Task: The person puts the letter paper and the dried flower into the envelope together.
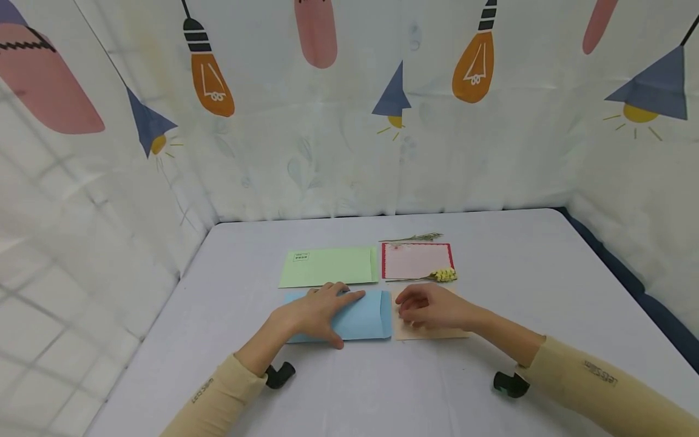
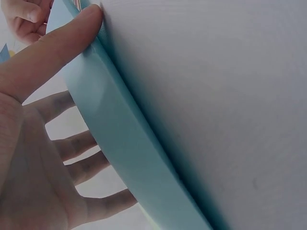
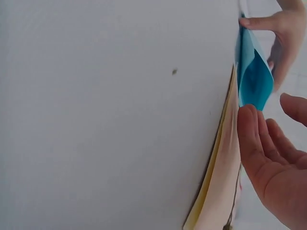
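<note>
Blue envelope [image 1: 363, 320] lies under the left grip [image 1: 321, 311], between thumb and fingers.

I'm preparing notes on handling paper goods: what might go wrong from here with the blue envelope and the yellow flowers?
The left hand spans the blue envelope, whose mouth gapes in the right wrist view; too much pressure might crease it.

The right hand is close to that open mouth, so a slip could bend its edge.

The yellow flowers lie just beyond the right hand; a careless sweep might crush them.
</note>
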Motion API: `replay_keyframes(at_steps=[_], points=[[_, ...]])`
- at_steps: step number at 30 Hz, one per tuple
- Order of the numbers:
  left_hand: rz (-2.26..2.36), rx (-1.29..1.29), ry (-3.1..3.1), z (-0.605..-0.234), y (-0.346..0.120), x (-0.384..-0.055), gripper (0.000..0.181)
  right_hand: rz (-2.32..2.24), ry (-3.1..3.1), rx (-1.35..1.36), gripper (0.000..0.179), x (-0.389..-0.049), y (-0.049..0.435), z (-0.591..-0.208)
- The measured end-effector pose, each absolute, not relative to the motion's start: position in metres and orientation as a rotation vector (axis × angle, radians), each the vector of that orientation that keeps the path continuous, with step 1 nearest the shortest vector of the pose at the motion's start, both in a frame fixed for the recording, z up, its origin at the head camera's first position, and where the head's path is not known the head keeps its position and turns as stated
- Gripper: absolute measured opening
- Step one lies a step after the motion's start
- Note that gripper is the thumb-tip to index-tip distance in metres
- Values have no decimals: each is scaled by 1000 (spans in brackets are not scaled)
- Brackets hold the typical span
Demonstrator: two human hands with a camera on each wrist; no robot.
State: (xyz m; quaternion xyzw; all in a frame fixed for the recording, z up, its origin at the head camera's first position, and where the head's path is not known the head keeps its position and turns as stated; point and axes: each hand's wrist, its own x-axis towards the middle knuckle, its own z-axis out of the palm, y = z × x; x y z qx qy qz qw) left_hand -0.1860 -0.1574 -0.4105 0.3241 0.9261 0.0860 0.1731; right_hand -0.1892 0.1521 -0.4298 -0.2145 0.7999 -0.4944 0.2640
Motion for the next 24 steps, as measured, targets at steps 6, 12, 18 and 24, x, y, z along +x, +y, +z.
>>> replay_keyframes(at_steps=[6, 12, 18, 24], points=[[255, 936, 2627, -411, -158, -185, 102, -1336, 2257, -566, 26, -191, 174, -426], [248, 944, 2634, -411, -159, -185, 103, -1350, 2312, -562, 23, -194, 197, -425], [244, 928, 2630, -412, -159, -185, 103, -1308, 2406, -492, 27, -194, 216, -423], [250, 928, 2636, -413, -159, -184, 103, -1181, 2549, -397, 28, -195, 227, -426]])
